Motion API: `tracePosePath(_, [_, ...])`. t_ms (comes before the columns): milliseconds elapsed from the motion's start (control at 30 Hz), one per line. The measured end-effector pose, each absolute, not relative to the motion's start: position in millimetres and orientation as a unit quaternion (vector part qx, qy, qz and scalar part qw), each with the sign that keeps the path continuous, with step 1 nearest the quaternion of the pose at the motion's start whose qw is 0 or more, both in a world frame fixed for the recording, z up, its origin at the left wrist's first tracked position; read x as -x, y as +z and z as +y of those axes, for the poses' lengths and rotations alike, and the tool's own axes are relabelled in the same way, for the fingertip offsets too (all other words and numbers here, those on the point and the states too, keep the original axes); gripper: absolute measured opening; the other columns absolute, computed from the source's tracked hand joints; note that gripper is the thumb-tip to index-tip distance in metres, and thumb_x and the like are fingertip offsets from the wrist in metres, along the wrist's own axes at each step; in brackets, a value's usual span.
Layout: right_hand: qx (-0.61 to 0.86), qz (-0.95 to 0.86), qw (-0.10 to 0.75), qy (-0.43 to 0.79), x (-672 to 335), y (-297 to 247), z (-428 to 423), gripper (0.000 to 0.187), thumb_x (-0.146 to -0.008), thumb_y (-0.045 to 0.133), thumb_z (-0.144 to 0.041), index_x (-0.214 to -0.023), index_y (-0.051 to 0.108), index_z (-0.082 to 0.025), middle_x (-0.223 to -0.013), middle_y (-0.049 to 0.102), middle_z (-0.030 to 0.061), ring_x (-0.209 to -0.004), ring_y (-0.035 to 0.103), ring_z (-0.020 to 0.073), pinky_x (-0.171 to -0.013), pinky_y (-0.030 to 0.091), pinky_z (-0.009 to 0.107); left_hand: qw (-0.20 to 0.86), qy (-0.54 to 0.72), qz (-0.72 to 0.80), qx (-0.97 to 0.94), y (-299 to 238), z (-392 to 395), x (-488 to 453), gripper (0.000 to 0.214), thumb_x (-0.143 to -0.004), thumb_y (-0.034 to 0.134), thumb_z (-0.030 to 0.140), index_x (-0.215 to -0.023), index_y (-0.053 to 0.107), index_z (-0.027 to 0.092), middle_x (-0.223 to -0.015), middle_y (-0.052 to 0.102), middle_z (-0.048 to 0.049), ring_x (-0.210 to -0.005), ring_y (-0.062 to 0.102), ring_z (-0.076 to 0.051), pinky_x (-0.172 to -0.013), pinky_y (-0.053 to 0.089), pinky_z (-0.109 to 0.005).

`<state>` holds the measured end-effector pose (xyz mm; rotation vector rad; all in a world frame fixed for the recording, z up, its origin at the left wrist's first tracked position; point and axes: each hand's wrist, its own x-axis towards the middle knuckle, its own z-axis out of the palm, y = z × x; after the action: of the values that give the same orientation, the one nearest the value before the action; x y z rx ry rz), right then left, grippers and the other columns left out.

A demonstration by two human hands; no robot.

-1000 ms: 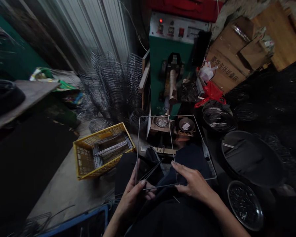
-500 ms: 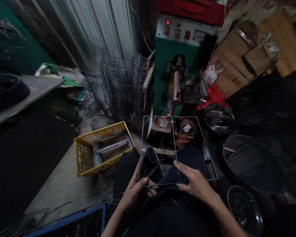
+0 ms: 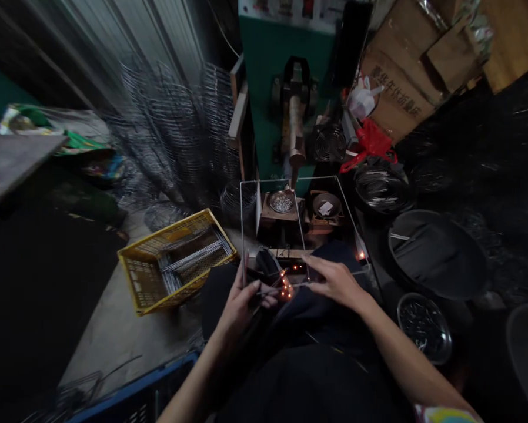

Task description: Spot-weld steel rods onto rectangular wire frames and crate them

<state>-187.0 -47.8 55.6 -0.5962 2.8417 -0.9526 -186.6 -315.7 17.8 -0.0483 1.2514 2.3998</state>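
A thin rectangular wire frame [image 3: 241,218] with a middle crossbar is held flat above my lap. My left hand [image 3: 241,302] closes round its near left corner; some thin wires by those fingers are too blurred to tell apart. My right hand [image 3: 338,286] pinches the near edge close to the crossbar. The frame's far edge lies at the electrode [image 3: 294,170] of a green spot welder [image 3: 264,88]. Orange sparks [image 3: 286,286] fly between my hands, and one glows near the frame's right side. Below the far edge is a small dish of metal bits [image 3: 281,202].
A yellow crate [image 3: 134,288] with metal rods stands at left, wire stacks [image 3: 167,117] behind it. A second dish [image 3: 328,205] sits right of the electrode. Further right are a large black basin [image 3: 440,258] and a bowl of metal pieces [image 3: 425,326]. A blue crate [image 3: 136,385] is at lower left.
Sparks have appeared between my hands and by the frame's right side. The camera view has tipped downward and shifted right. Both hands still hold the wire frame, its near edge raised a little.
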Motion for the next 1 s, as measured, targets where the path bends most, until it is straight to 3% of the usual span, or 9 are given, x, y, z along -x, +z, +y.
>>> tracePosePath(200, [0.148, 0.97, -0.066, -0.18, 300, 72, -38, 0.076, -0.077, 0.073, -0.05, -0.144, 0.045, -0.026, -0.123, 0.067, 0.0076, -0.108, 0.065, 0.0269, -0.089, 0.053, 0.035, 0.196, 0.877, 0.436, -0.038, 17, -308, 315, 0.099, -0.084, 0.061, 0.014, -0.152, -0.009, 0.03, -0.076, 0.074, -0.0069, -0.064, 0.072, -0.024, -0.051, 0.055, -0.026])
tracePosePath(400, [0.126, 0.974, -0.119, -0.147, 383, 78, -19, 0.062, -0.08, 0.068, -0.055, -0.133, 0.057, -0.026, -0.12, 0.068, 0.0076, -0.108, 0.065, 0.027, -0.087, 0.052, 0.036, 0.17, 0.886, 0.43, -0.041, 28, -305, 402, 0.094, -0.083, 0.056, 0.009, -0.153, -0.002, 0.028, -0.078, 0.074, -0.0095, -0.062, 0.072, -0.022, -0.049, 0.054, -0.024])
tracePosePath(1000, [0.138, 0.961, -0.133, -0.197, 435, 76, -13, 0.059, -0.075, 0.073, -0.056, -0.121, 0.065, -0.022, -0.106, 0.072, 0.0087, -0.096, 0.068, 0.0254, -0.083, 0.05, 0.033, 0.124, 0.908, 0.399, -0.031, 30, -302, 416, 0.096, -0.086, 0.055, 0.008, -0.152, -0.011, 0.028, -0.08, 0.075, -0.0082, -0.066, 0.073, -0.02, -0.054, 0.057, -0.024])
